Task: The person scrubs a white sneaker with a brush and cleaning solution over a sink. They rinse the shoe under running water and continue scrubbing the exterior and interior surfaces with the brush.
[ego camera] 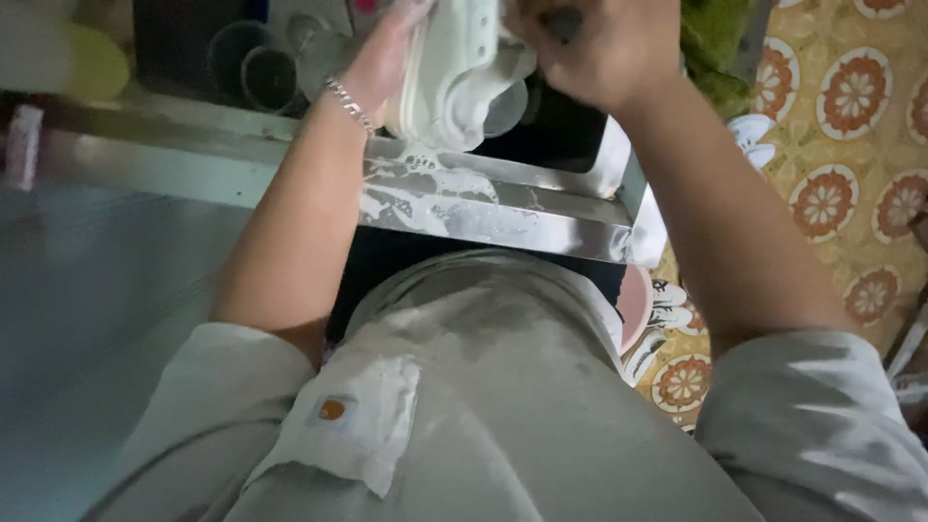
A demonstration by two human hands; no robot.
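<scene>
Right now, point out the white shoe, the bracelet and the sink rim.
white shoe (454,68), head view, on its side panel.
bracelet (348,104), head view, on the chain at the left wrist.
sink rim (483,208), head view, on the wet metal front edge.

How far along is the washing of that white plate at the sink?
Done: suds already streak the metal sink edge, so soaping has begun. In hand: the left hand holds the white plate upright over the basin while the right hand is closed on something I cannot make out. Left: foam clings to the plate, unrinsed; clear cups wait behind the sink.
</scene>
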